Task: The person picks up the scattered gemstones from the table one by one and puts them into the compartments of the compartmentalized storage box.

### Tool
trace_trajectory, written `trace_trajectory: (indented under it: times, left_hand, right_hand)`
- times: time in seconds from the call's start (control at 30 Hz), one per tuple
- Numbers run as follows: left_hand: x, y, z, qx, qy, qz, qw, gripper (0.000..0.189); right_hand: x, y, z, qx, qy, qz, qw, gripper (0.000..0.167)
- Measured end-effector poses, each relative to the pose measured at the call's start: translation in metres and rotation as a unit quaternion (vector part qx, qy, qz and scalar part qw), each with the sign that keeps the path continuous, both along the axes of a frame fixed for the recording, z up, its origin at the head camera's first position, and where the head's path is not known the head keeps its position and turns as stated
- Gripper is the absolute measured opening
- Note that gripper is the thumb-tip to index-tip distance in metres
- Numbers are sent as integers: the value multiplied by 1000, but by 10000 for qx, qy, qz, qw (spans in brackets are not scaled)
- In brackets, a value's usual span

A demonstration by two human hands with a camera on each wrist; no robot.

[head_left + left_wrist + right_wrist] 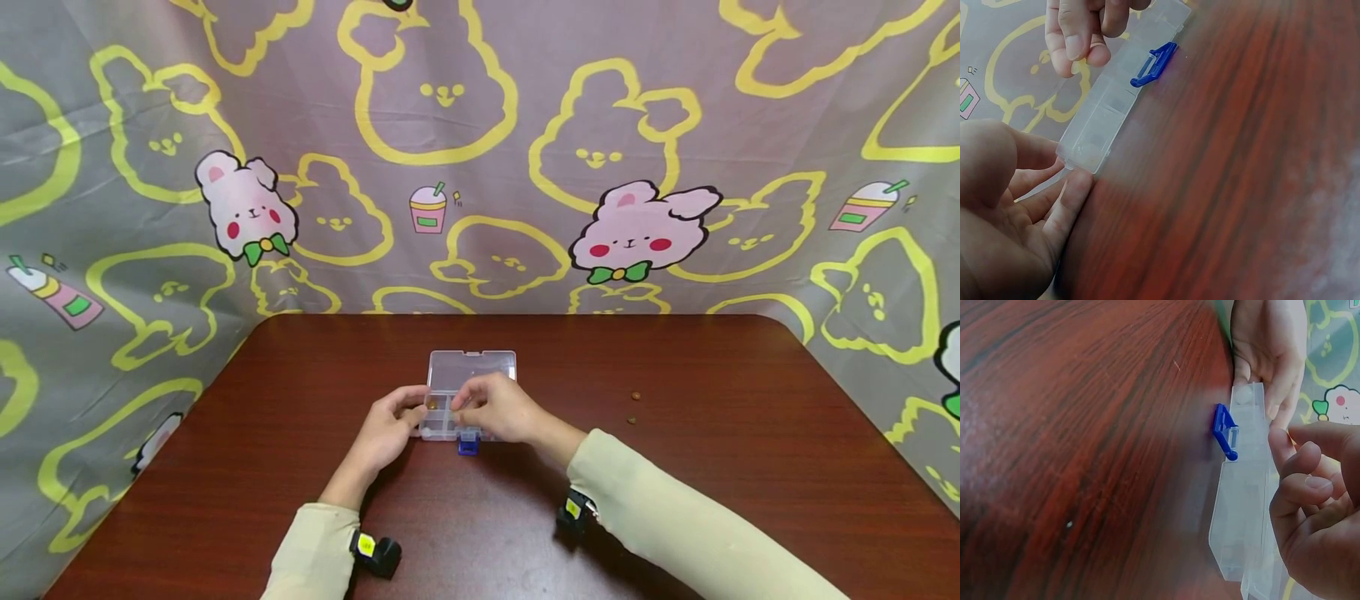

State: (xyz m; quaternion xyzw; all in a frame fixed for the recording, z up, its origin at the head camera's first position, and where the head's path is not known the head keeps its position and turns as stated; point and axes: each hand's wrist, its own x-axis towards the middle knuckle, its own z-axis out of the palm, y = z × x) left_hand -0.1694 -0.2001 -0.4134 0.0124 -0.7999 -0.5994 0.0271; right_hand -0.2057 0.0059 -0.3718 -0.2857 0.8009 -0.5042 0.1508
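A clear plastic compartment box (437, 423) lies on the table with its transparent lid (465, 371) raised at the back. A blue latch (468, 445) hangs from its front edge. My left hand (388, 429) grips the box's left end between thumb and fingers. My right hand (498, 408) hovers over the middle compartments, fingers curled and thumb near the index fingertip; I cannot tell whether something small is between them. One left compartment holds a small amber-coloured piece (433, 406). A whitish round piece (1244, 395) shows through the wall at the left end.
Two small brownish pieces, one (635, 396) farther back and one (632, 421) nearer, lie on the dark red-brown table (720, 467) to the right of the box. A patterned cloth (480, 192) hangs behind the table. Each wrist carries a small black camera.
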Motion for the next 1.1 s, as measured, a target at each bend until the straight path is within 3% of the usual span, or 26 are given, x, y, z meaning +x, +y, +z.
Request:
trace_trajectory:
  times: [0.5, 1.1]
  left_hand:
    - [0, 2, -1, -12, -4, 11, 10000, 31]
    - [1, 0, 0, -32, 33, -29, 10000, 32]
  right_hand:
    - [-2, 13, -3, 34, 235, -69, 9997, 7]
    - [-5, 68, -6, -75, 169, -508, 9985, 9]
